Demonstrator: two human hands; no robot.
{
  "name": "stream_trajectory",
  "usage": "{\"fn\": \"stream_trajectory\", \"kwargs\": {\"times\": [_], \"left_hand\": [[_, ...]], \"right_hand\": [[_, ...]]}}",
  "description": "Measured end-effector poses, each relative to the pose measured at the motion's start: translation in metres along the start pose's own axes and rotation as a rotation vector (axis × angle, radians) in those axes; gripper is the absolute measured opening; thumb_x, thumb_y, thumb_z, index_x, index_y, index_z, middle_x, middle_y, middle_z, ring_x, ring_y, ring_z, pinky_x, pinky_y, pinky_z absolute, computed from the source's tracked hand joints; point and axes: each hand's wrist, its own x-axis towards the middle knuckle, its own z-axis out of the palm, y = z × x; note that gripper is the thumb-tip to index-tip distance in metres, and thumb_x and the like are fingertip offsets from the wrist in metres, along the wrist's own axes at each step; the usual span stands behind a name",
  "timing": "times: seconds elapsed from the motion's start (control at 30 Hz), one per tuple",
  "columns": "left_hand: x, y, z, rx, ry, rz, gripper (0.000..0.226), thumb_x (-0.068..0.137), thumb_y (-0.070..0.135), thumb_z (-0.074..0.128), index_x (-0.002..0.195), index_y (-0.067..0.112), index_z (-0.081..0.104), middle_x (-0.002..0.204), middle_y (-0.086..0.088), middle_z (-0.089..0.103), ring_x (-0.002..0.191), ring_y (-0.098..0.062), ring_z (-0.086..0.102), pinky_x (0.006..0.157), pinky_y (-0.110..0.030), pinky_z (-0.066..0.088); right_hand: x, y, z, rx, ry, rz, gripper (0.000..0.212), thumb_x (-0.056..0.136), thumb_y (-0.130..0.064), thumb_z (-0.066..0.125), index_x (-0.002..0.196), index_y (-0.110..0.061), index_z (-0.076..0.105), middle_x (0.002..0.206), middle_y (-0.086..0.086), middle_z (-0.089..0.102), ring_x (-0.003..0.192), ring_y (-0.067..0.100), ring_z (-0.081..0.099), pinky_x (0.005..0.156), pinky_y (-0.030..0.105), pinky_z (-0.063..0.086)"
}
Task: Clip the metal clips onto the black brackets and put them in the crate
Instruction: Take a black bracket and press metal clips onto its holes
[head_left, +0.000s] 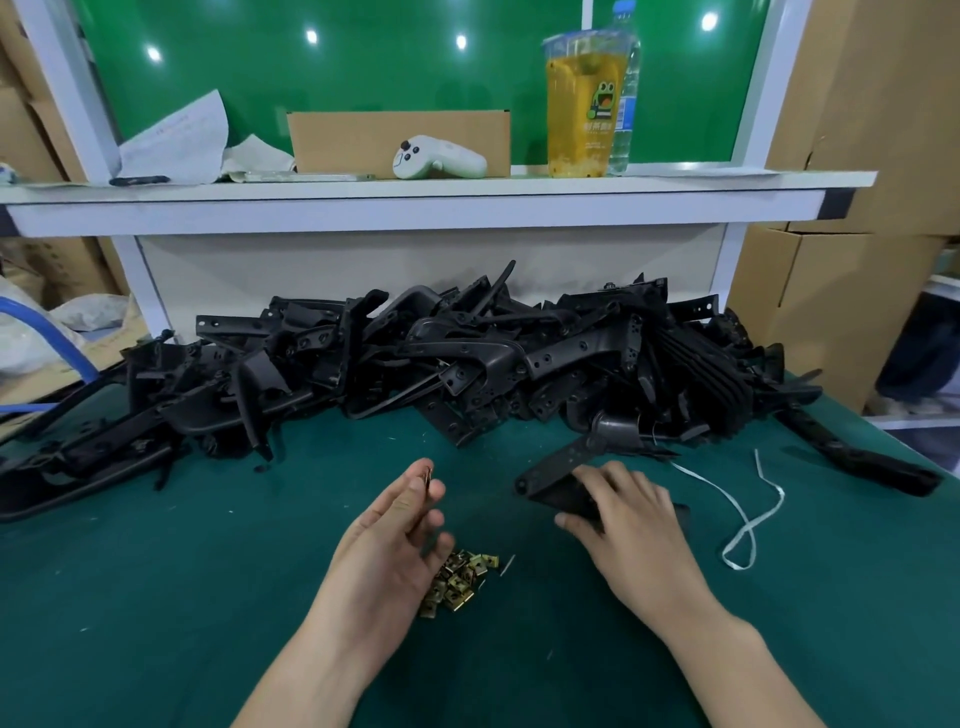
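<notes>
So, the clip-on step looks to be what's in hand here, with nothing joined yet. A single metal clip (427, 474) is pinched between the thumb and fingertips of the left hand (400, 530), held up off the green mat (182, 597). A black bracket (558, 465) is gripped by the right hand (626, 519), with fingers curled over its near end and the thumb tucked in at the side. The free end, with its holes, pokes out toward the left hand. Clip and bracket are near each other but apart.

The loose clips (460, 574) are heaped just under the left palm, between the two wrists. The big bracket heap (467, 358) is piled beyond both hands, along the back of the mat. A white strap (748, 525) is lying just right of the right hand.

Next move, probably: the clip's open mouth gets lined up with the bracket's edge at a hole and is pushed on square. The bracket would need to be held steady so the clip isn't cocked sideways. No crate can be made out anywhere, so the drop-off spot can't be told.
</notes>
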Motion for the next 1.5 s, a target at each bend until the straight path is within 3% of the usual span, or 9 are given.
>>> {"fn": "stream_trajectory", "kwargs": {"times": [0.3, 0.67, 1.1, 1.33, 1.5], "left_hand": [[0.003, 0.006, -0.005, 0.085, 0.011, 0.085, 0.027, 0.086, 0.016, 0.065, 0.109, 0.007, 0.076, 0.088, -0.002, 0.067, 0.071, -0.01, 0.062, 0.064, -0.024, 0.056], [0.003, 0.001, -0.002, 0.1, 0.064, 0.079, 0.027, 0.101, 0.018, 0.054, 0.108, -0.003, 0.07, 0.083, -0.006, 0.068, 0.068, -0.011, 0.063, 0.066, -0.022, 0.059], [0.003, 0.013, -0.006, -0.376, 0.101, -0.131, 0.021, 0.1, 0.008, 0.044, 0.095, 0.002, 0.064, 0.079, -0.008, 0.064, 0.061, -0.016, 0.061, 0.053, -0.025, 0.054], [0.009, 0.009, -0.009, -0.254, 0.124, -0.048, 0.021, 0.101, 0.014, 0.05, 0.1, 0.002, 0.067, 0.077, -0.004, 0.062, 0.06, -0.011, 0.058, 0.055, -0.02, 0.053], [0.01, 0.002, -0.013, 0.018, 0.111, 0.118, 0.021, 0.096, 0.012, 0.059, 0.11, 0.009, 0.074, 0.087, -0.002, 0.069, 0.068, -0.008, 0.063, 0.064, -0.022, 0.057]], "right_hand": [[0.0, 0.004, 0.008, 0.013, -0.099, -0.015, 0.072, 0.086, -0.074, 0.042, 0.144, -0.033, 0.044, 0.108, -0.021, 0.039, 0.109, 0.008, 0.041, 0.086, 0.025, 0.02], [0.001, 0.006, 0.005, 0.004, -0.114, 0.006, 0.067, 0.092, -0.069, 0.044, 0.148, -0.031, 0.041, 0.118, -0.016, 0.045, 0.113, 0.01, 0.04, 0.091, 0.028, 0.027], [0.0, 0.006, 0.006, -0.011, -0.098, 0.028, 0.067, 0.092, -0.069, 0.045, 0.147, -0.031, 0.042, 0.121, -0.015, 0.049, 0.114, 0.011, 0.044, 0.094, 0.029, 0.029], [0.0, 0.002, 0.006, 0.005, -0.073, 0.034, 0.058, 0.093, -0.062, 0.052, 0.141, -0.031, 0.043, 0.122, -0.013, 0.052, 0.115, 0.014, 0.048, 0.097, 0.03, 0.029], [-0.002, -0.004, 0.007, 0.042, -0.049, -0.003, 0.051, 0.094, -0.056, 0.055, 0.136, -0.028, 0.045, 0.131, -0.015, 0.053, 0.122, 0.012, 0.049, 0.108, 0.029, 0.023]]}}
